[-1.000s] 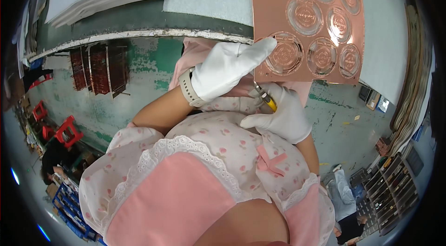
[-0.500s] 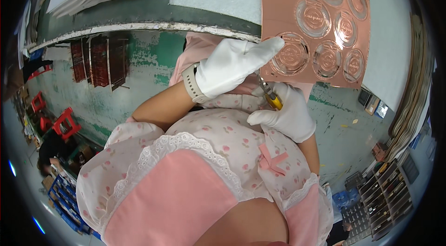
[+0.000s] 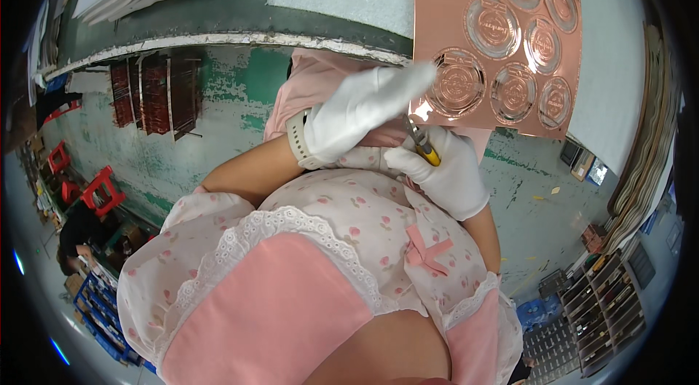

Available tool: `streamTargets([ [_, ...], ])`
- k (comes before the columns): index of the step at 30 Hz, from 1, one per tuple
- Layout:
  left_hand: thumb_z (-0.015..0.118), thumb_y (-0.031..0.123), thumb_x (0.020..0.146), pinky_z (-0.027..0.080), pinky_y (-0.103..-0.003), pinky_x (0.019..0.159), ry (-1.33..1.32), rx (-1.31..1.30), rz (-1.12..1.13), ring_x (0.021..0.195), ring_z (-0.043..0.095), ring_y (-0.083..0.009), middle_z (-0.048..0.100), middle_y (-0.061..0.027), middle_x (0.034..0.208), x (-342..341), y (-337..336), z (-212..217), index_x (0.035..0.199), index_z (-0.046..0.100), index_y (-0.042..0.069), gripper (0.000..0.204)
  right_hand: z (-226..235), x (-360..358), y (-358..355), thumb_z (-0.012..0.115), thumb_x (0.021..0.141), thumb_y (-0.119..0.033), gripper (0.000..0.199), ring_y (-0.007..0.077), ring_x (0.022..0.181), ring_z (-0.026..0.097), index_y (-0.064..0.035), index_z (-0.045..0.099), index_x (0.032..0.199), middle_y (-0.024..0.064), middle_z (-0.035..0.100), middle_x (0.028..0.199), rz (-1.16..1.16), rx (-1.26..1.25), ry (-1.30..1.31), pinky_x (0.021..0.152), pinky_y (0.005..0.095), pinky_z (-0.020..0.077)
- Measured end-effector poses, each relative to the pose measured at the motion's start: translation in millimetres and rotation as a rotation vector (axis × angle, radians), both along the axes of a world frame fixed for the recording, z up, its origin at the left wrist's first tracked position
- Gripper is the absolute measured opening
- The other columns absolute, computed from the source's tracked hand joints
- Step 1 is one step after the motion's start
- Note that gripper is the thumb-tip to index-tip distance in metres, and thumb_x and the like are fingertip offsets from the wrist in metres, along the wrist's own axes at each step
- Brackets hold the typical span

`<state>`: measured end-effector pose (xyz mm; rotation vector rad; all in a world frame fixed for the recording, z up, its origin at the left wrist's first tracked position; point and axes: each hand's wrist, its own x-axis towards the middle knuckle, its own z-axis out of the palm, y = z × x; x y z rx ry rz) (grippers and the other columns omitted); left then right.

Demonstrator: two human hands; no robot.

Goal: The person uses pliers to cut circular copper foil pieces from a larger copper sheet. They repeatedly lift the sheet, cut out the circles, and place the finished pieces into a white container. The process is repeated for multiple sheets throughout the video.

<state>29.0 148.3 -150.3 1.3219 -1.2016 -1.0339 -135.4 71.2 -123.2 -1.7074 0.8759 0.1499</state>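
Gripping yellow-handled metal tool point(image 3: 429, 153), white-gloved right hand point(image 3: 453, 175), straight-fingered white-gloved left hand point(image 3: 358, 110) overlapping embossed coppery sheet point(image 3: 502, 54), hold unclear

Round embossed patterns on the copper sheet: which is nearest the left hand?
The bottom-left pattern: the left hand overlaps its left edge in view; the others sit farther away.

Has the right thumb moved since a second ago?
Yes: on the right hand, the thumb has moved up the picture, closer to the bench's pale edge.
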Motion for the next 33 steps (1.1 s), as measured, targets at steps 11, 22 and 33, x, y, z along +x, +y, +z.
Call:
streamTargets([
  [11, 0.075, 0.018, 0.069, 0.046, -0.022, 0.058, 0.483, 0.372, -0.051, 0.064, 0.054, -0.0043, 0.061, -0.0009, 0.07, -37, 0, 14, 0.082, 0.06, 0.002, 0.026, -13, 6, -3, 0.064, 0.075, -0.016, 0.019, 0.0306, 0.064, 0.056, 0.0, 0.053, 0.078, 0.0154, 0.057, 0.068, 0.076, -0.038, -0.187, 0.058, 0.0338, 0.0442],
  [22, 0.075, 0.015, 0.068, 0.047, -0.021, 0.065, 0.373, 0.461, -0.137, 0.067, 0.054, -0.0035, 0.062, 0.0013, 0.075, -31, -5, 16, 0.088, 0.062, 0.001, 0.028, -12, 11, -12, 0.06, 0.079, -0.016, 0.017, 0.0288, 0.062, 0.059, -0.0001, 0.057, 0.083, 0.0147, 0.061, 0.07, 0.149, 0.031, -0.259, 0.057, 0.0319, 0.0455],
  [33, 0.054, 0.054, 0.083, 0.046, -0.022, 0.066, 0.697, 0.633, 0.07, 0.068, 0.057, -0.0107, 0.06, -0.0057, 0.069, 19, 0, 14, 0.089, 0.061, -0.001, 0.056, -6, -13, -4, 0.067, 0.076, -0.032, 0.033, 0.0284, 0.072, 0.061, -0.0013, 0.059, 0.084, 0.014, 0.061, 0.078, 0.113, 0.078, -0.032, 0.064, 0.0342, 0.0476],
])
